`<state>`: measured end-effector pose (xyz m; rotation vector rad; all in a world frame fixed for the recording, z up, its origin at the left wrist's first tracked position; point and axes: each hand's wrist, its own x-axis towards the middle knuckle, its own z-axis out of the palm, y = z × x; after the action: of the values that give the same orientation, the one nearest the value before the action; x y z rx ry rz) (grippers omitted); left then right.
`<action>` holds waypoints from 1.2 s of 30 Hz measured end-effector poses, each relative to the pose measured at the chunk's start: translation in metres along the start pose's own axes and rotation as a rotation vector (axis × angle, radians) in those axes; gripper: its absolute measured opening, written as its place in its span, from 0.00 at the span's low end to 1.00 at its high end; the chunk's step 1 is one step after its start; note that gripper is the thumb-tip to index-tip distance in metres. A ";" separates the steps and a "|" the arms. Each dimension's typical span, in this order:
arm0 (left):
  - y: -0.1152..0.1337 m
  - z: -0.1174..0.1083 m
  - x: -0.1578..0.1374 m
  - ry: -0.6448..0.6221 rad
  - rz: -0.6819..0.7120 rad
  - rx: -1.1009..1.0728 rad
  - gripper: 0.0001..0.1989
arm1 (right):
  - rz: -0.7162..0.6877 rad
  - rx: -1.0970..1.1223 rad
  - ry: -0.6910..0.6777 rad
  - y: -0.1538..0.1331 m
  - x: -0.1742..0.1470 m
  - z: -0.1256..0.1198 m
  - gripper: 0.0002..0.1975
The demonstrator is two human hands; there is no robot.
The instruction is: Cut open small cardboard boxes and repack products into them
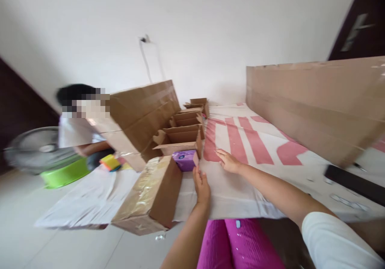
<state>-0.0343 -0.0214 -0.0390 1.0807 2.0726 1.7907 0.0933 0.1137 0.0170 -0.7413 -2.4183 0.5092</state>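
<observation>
My left hand [201, 184] is at the near right corner of a purple packet [185, 161], fingers stretched out. Its fingertips lie close to the packet's side; whether they touch it I cannot tell. The packet sits between a taped cardboard box [144, 188] and an open cardboard box [180, 139]. To the right, my right hand [228, 161] reaches over the white and pink cloth [252, 196] with fingers extended and nothing held.
More open boxes [188, 118] line up toward the wall beside a large cardboard panel [150, 108]. Another panel [313, 100] stands at right, near a black flat object [355, 182]. At left, a person [75, 130] crouches by colourful pieces [110, 162], a green basin [67, 174] and a fan [36, 148].
</observation>
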 end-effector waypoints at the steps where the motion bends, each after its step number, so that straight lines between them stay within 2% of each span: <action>1: 0.000 -0.001 0.001 -0.008 -0.002 -0.015 0.22 | 0.006 -0.015 0.023 0.002 -0.022 -0.016 0.22; 5: 0.001 -0.001 0.004 -0.032 -0.011 -0.076 0.17 | 0.122 -0.119 0.159 0.018 -0.122 -0.100 0.07; 9: 0.003 -0.001 0.004 -0.041 0.012 -0.093 0.12 | 0.349 -0.292 0.352 0.038 -0.222 -0.190 0.08; 11: 0.005 -0.002 0.003 -0.043 0.025 -0.082 0.11 | 0.455 -0.383 0.414 0.046 -0.264 -0.220 0.05; 13: 0.007 -0.004 0.002 -0.050 0.036 -0.065 0.10 | 0.517 -0.444 0.408 0.052 -0.296 -0.235 0.06; 16: 0.008 -0.005 0.001 -0.064 0.046 -0.040 0.10 | 0.578 -0.549 0.197 0.055 -0.323 -0.231 0.14; 18: 0.008 -0.006 0.001 -0.072 0.049 -0.024 0.09 | 0.607 -0.595 0.057 0.055 -0.331 -0.221 0.15; 24: 0.009 -0.007 -0.003 -0.140 0.102 0.014 0.08 | 0.656 -0.604 0.017 0.056 -0.345 -0.202 0.17; 28: 0.017 -0.003 -0.014 -0.238 0.207 0.036 0.07 | 0.654 -0.628 0.068 0.060 -0.352 -0.194 0.15; 31: 0.029 -0.014 -0.036 -0.293 0.328 0.064 0.07 | 0.581 -0.633 0.114 0.052 -0.356 -0.185 0.14; 33: 0.039 -0.036 -0.053 -0.311 0.424 0.104 0.06 | 0.508 -0.651 0.188 0.047 -0.361 -0.175 0.16; 34: 0.044 -0.051 -0.061 -0.330 0.489 0.139 0.07 | 0.451 -0.715 0.328 0.046 -0.364 -0.169 0.16; 35: 0.048 -0.067 -0.068 -0.344 0.625 0.221 0.09 | 0.402 -0.751 0.440 0.046 -0.367 -0.160 0.15; 36: 0.053 -0.086 -0.073 -0.308 0.732 0.321 0.11 | 0.370 -0.744 0.519 0.047 -0.369 -0.149 0.14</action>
<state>-0.0112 -0.1339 0.0085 2.2700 1.9416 1.3947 0.4580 -0.0441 -0.0366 -1.4333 -1.9410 -0.4536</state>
